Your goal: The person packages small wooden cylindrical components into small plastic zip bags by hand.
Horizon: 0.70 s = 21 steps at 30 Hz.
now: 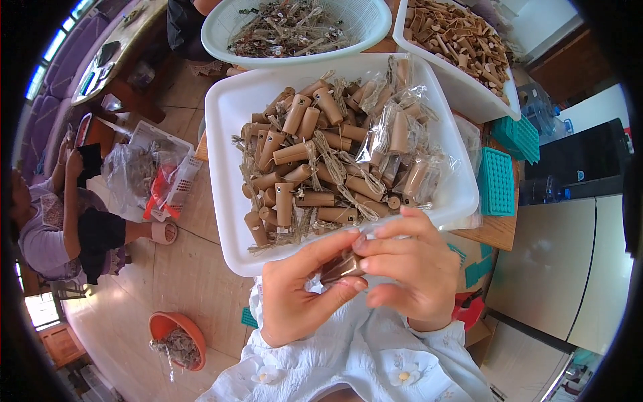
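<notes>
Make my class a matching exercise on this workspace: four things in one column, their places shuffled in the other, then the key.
1. shiny brown piece
2. brown cylinders
3. orange tub
4. round pale basket

A. on the floor, lower left
B. just beyond the white tray
C. between the person's left hand and right hand
D. inside the white tray

Pairs: 1-C, 2-D, 3-A, 4-B

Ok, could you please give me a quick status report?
Left hand pinching small glossy brown item; right hand at its edge. White tub of brown cylinders directly ahead. Nothing visibly in the way.
</notes>
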Tool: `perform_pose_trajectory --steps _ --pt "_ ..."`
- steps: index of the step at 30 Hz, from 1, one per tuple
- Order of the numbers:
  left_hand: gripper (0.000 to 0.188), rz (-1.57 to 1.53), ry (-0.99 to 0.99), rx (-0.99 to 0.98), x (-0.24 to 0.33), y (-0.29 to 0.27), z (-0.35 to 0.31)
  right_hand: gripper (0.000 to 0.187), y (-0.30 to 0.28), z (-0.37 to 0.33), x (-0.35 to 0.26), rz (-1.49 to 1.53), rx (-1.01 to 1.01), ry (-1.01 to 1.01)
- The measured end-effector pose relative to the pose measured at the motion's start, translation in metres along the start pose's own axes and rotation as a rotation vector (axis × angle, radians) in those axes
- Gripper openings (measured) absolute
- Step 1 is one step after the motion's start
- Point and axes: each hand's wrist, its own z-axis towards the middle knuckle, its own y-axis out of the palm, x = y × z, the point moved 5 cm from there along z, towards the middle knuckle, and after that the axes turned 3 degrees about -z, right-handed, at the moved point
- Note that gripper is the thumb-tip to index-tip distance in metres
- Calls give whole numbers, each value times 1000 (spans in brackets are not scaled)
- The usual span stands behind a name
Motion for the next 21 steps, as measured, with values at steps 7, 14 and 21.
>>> perform_pose_trajectory --steps 7,14,21 --pt "39 -107 -27 -42 -4 -2 -1 33 15 -8 15 107 43 56" --pt "40 -234 86 -14 -11 1 -4 31 29 -26 25 633 208 425" --pt "42 371 343 131 5 5 -10 24 26 -26 25 412 235 425"
